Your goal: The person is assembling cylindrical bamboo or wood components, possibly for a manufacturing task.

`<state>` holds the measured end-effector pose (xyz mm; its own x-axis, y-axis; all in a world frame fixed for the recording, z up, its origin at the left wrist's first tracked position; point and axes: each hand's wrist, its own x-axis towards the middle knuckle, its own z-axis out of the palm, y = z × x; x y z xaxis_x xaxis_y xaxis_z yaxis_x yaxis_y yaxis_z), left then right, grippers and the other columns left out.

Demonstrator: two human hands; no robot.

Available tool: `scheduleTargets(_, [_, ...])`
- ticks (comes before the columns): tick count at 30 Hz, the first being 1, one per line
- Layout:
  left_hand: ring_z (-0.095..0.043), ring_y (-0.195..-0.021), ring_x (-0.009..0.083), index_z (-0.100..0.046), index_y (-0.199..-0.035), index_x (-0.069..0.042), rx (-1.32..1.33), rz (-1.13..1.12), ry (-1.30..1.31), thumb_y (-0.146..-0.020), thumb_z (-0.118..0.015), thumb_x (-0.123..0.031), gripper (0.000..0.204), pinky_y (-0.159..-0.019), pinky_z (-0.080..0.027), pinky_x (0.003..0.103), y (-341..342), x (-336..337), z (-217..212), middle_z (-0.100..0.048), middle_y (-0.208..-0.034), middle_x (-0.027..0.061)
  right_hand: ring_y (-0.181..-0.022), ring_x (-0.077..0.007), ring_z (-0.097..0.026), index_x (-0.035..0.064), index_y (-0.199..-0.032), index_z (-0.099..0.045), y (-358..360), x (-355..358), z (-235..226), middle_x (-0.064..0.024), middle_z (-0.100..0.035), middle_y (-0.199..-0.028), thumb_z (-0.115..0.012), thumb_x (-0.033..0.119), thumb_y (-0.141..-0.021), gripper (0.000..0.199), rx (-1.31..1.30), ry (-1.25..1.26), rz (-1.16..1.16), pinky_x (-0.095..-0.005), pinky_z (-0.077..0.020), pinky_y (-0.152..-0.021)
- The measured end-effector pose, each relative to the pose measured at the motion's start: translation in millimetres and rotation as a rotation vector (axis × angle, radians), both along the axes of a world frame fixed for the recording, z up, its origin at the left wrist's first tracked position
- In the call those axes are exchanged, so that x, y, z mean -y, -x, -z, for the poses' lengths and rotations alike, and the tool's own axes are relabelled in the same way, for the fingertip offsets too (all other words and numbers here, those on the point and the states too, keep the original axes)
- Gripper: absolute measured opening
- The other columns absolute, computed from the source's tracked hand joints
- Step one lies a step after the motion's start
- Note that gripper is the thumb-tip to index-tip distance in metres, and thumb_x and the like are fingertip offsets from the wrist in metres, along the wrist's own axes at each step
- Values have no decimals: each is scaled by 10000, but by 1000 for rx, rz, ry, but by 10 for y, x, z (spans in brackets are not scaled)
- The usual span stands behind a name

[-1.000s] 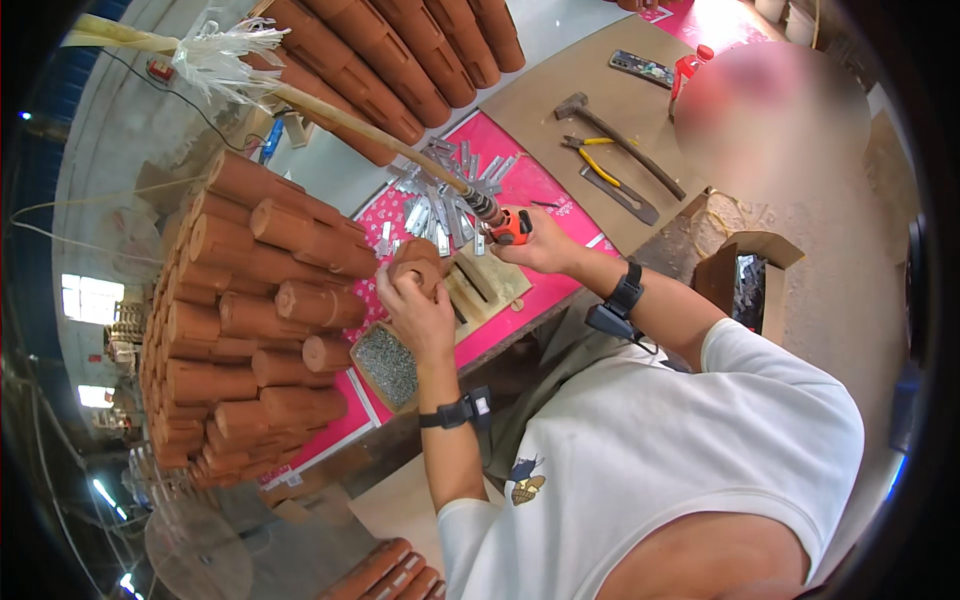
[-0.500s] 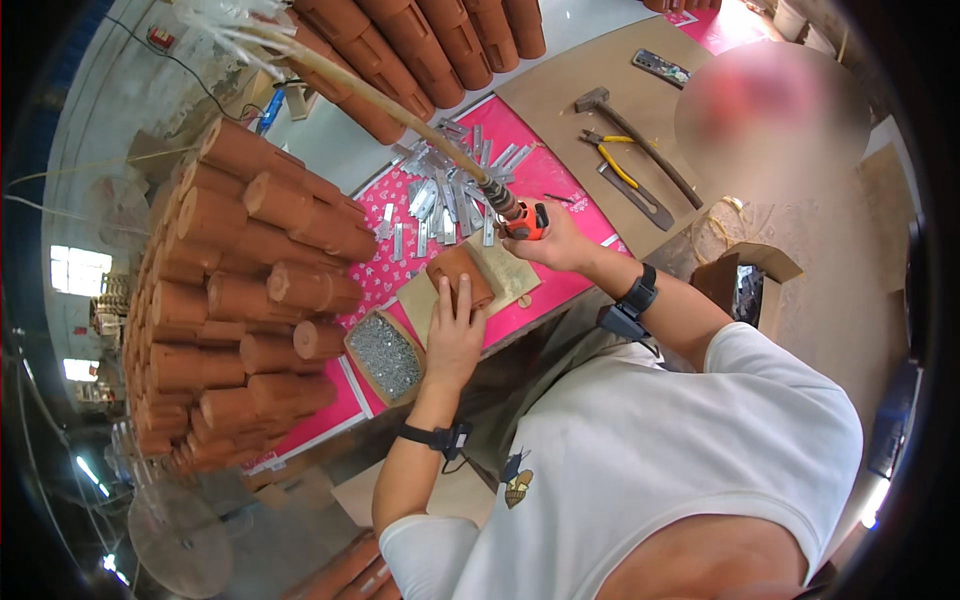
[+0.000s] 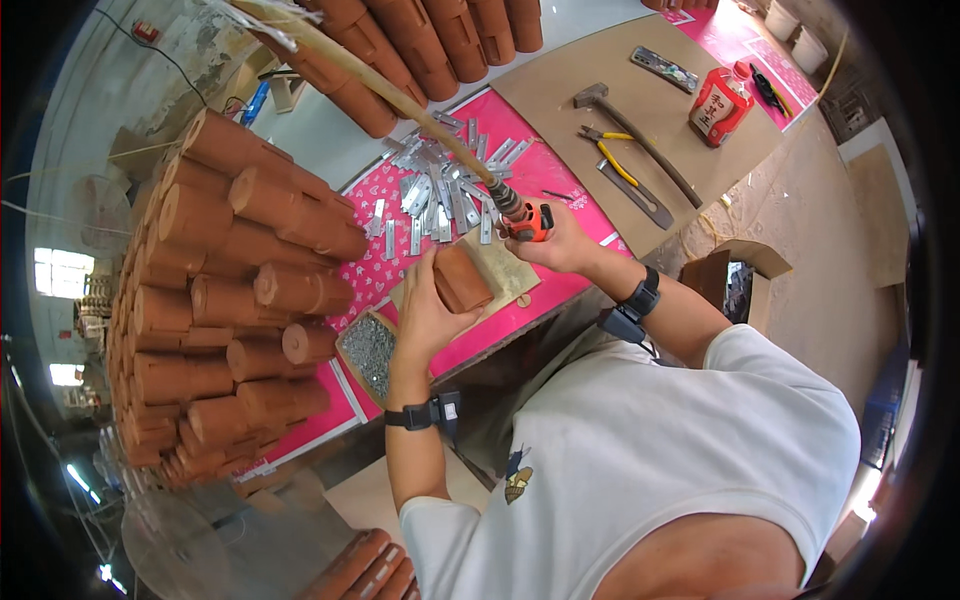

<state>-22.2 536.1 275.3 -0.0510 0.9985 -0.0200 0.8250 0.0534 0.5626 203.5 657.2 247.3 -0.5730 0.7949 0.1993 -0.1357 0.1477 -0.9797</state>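
My left hand [image 3: 428, 312] is wrapped round the left side of a short reddish-brown block with a rounded face [image 3: 462, 278], which sits on a pale board [image 3: 510, 272]. In my right hand [image 3: 562, 246] is an orange-and-black hand-held power tool [image 3: 536, 222], just above and right of the block. A long tan pole-like line [image 3: 400, 105] runs from it to the upper left. Its working tip is hidden. Beyond my hands lie many flat silver metal strips [image 3: 430, 200] on a pink patterned cover [image 3: 375, 268]. A tray of small grey metal pieces [image 3: 368, 350] stands by my left wrist.
A tall stack of reddish-brown cylinders [image 3: 235, 280] fills the left side; more [image 3: 420, 50] lie at the back. On brown board rest a hammer [image 3: 640, 140], yellow-handled pliers [image 3: 615, 160], a flat metal bar [image 3: 640, 198] and a red bottle [image 3: 720, 105]. An open carton [image 3: 735, 272] stands right.
My left hand has shifted from lying on top of the block to gripping its left side, and the block has turned slightly. My right hand keeps the tool in nearly the same place.
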Motion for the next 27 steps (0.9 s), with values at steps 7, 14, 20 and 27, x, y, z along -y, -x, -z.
scheduleTargets(7, [-436, -1352, 413, -349, -1507, -39, -198, 52, -4, -616, -907, -319, 1088, -1111, -355, 518, -182, 56, -213, -486, -1411, 258, -801, -78, -559, 46, -1000, -635, -27, 9, -39, 10, -627, -888, -720, 39, -797, 220, 57, 10, -3, -266, -479, -736])
scheduleTargets(14, [-432, -1371, 376, -518, -1381, -72, -797, 479, -378, -630, -848, -257, 840, -1136, -352, 492, 63, -101, 70, -499, -1423, 205, -735, -59, -529, 37, -1007, -664, 35, 22, 9, 32, -602, -813, -741, 63, -752, 267, -40, 8, 26, -260, -464, -666])
scheduleTargets(20, [-561, -1169, 345, -546, -1265, -16, -487, 273, -87, -624, -872, -325, 782, -999, -439, 481, -152, -97, -369, -595, -1179, 176, -720, -61, -521, 39, -987, -663, -17, 46, -28, 35, -594, -804, -732, 57, -751, 247, -25, 17, 60, -258, -457, -654])
scheduleTargets(27, [-641, -1020, 447, -536, -1200, 78, 19, -439, -58, -689, -859, -498, 835, -884, -510, 496, -215, -129, -21, -648, -1085, 291, -718, -65, -476, 56, -954, -607, -10, 8, -24, 41, -547, -811, -733, 46, -771, 223, 10, 26, -9, -256, -428, -646])
